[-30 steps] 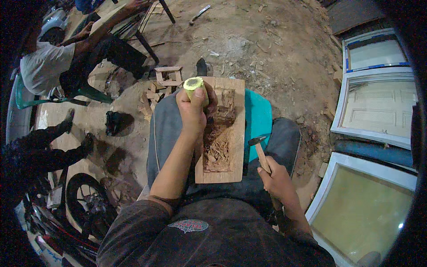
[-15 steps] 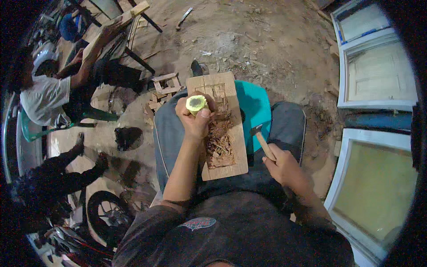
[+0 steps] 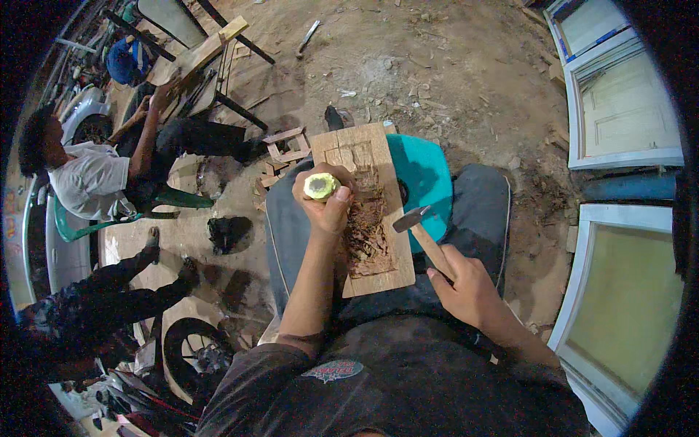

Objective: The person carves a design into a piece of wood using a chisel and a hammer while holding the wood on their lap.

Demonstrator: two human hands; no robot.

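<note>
A pale wooden board [image 3: 393, 269] with a carved, chip-filled recess lies along my lap. My left hand [image 3: 328, 207] is wrapped around a chisel with a yellow-green handle top [image 3: 318, 186], held upright over the board's left side. My right hand [image 3: 466, 288] grips the wooden handle of a hammer [image 3: 421, 229]; its dark metal head hangs just off the board's right edge, over a teal seat [image 3: 426, 178]. Loose wood shavings [image 3: 364, 233] fill the carving.
A person in a white shirt [image 3: 87, 178] sits on a green chair at the left, working on a plank [image 3: 196, 54]. Another person's dark legs [image 3: 95, 295] stretch below. White window frames [image 3: 619, 109] lie on the dirt at right. Wood offcuts [image 3: 280, 149] and a motorbike wheel [image 3: 193, 357] sit nearby.
The view has shifted, so the board now sits lower and more central. The hammer head stays raised beside the board; my left hand stays on the chisel.
</note>
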